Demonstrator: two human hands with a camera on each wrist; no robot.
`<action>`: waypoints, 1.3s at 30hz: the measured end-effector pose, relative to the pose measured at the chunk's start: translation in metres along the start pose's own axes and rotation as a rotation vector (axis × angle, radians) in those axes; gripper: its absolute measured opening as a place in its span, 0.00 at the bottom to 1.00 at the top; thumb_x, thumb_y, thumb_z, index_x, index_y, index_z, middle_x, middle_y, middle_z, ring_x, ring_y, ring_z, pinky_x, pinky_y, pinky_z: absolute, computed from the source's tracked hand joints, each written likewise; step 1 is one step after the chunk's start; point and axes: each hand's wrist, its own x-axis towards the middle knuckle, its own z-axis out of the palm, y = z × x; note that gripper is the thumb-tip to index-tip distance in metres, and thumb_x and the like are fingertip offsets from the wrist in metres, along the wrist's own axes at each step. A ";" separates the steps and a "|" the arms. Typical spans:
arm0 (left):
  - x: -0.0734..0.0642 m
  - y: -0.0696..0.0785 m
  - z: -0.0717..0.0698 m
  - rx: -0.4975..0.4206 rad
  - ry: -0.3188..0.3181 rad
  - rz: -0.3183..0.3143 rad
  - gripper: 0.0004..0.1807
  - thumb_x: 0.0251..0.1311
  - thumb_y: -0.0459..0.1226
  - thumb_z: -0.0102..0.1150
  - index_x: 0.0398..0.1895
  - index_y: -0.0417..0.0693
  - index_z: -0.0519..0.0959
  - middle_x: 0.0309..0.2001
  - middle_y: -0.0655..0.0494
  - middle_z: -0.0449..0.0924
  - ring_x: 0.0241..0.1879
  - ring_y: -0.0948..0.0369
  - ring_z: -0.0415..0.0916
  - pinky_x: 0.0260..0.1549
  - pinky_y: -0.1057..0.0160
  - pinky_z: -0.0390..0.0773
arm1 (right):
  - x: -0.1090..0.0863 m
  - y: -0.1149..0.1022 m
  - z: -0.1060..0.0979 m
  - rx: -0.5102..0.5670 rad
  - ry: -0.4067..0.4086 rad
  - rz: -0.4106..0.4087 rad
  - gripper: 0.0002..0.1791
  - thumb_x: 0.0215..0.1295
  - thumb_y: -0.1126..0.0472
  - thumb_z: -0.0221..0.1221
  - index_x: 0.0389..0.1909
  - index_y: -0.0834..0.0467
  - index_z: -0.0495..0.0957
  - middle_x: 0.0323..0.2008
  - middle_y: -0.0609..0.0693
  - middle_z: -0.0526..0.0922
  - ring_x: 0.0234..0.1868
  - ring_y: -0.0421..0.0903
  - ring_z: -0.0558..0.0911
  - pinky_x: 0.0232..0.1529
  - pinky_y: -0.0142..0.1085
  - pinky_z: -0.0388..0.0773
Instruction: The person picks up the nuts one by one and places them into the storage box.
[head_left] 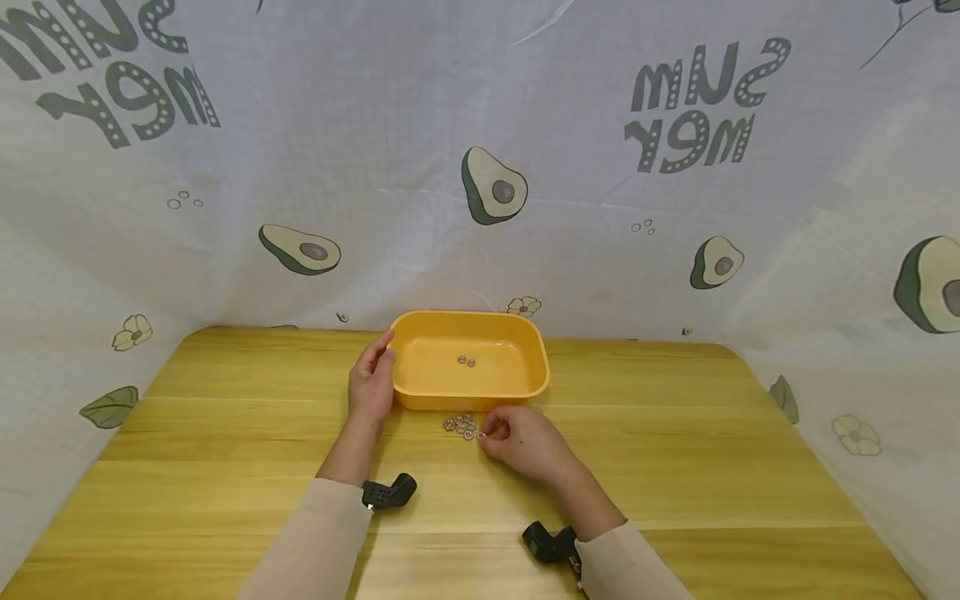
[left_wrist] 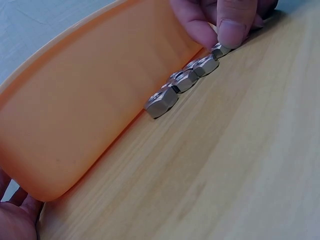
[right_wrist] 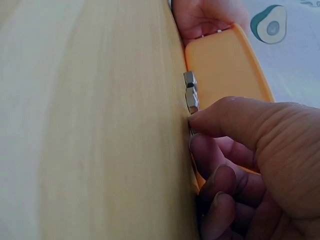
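Note:
A yellow plastic bin (head_left: 471, 402) stands on the table, with two small metal nuts (head_left: 467, 361) on its floor. My left hand (head_left: 371, 385) holds the bin's left end, fingers at the rim; the left wrist view shows part of this hand (left_wrist: 19, 220) behind the bin's corner. Several hex nuts (head_left: 461, 423) lie clustered just in front of the bin. At the right edge of that cluster my right hand (head_left: 528, 442) pinches one nut (head_left: 482, 436) between thumb and forefinger, low over the table. In the right wrist view its fingertips partly hide that nut.
The wooden table (head_left: 675, 450) extends to both sides of the bin. A white cloth (head_left: 390, 167) printed with avocados hangs close behind the bin and round the sides. Both wrists carry black cameras, one of them (head_left: 390, 492) near the table's middle.

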 end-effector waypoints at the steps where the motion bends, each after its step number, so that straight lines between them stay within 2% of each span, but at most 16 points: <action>1: 0.000 0.000 0.000 0.001 0.000 0.001 0.22 0.79 0.40 0.45 0.72 0.54 0.73 0.75 0.53 0.67 0.75 0.56 0.62 0.76 0.55 0.64 | 0.000 0.000 0.000 -0.001 -0.002 -0.002 0.05 0.61 0.58 0.69 0.33 0.50 0.82 0.23 0.42 0.77 0.25 0.40 0.74 0.26 0.31 0.70; 15: -0.003 0.001 0.000 0.008 0.004 -0.001 0.22 0.79 0.40 0.45 0.72 0.54 0.73 0.76 0.53 0.66 0.75 0.56 0.62 0.76 0.55 0.64 | -0.001 -0.001 -0.002 -0.022 0.003 -0.047 0.05 0.59 0.58 0.69 0.30 0.50 0.81 0.22 0.41 0.78 0.24 0.38 0.74 0.26 0.30 0.70; 23: -0.002 0.000 0.000 0.000 0.002 0.009 0.22 0.79 0.40 0.45 0.72 0.53 0.73 0.76 0.53 0.66 0.75 0.56 0.62 0.76 0.55 0.64 | -0.004 -0.008 -0.008 -0.008 0.033 -0.023 0.04 0.61 0.58 0.69 0.31 0.51 0.82 0.22 0.41 0.78 0.23 0.39 0.74 0.25 0.30 0.71; 28: -0.002 0.000 0.001 0.003 0.004 0.012 0.22 0.79 0.39 0.45 0.72 0.53 0.73 0.75 0.53 0.67 0.75 0.56 0.63 0.75 0.55 0.65 | -0.006 -0.012 -0.013 -0.018 0.064 -0.002 0.04 0.61 0.58 0.69 0.32 0.51 0.83 0.21 0.41 0.77 0.22 0.39 0.73 0.23 0.30 0.69; 33: -0.003 0.001 0.001 0.006 0.002 0.009 0.22 0.79 0.40 0.45 0.72 0.53 0.73 0.76 0.53 0.67 0.75 0.56 0.62 0.76 0.55 0.65 | -0.008 -0.018 -0.017 0.021 0.110 0.016 0.05 0.61 0.58 0.70 0.33 0.52 0.82 0.18 0.43 0.73 0.18 0.40 0.69 0.19 0.29 0.64; 39: -0.003 0.001 0.000 -0.001 0.001 0.001 0.22 0.78 0.40 0.45 0.72 0.53 0.73 0.76 0.53 0.66 0.75 0.57 0.62 0.76 0.55 0.64 | -0.009 -0.022 -0.020 0.027 0.156 -0.015 0.06 0.61 0.59 0.71 0.33 0.52 0.83 0.16 0.44 0.70 0.17 0.40 0.67 0.18 0.29 0.62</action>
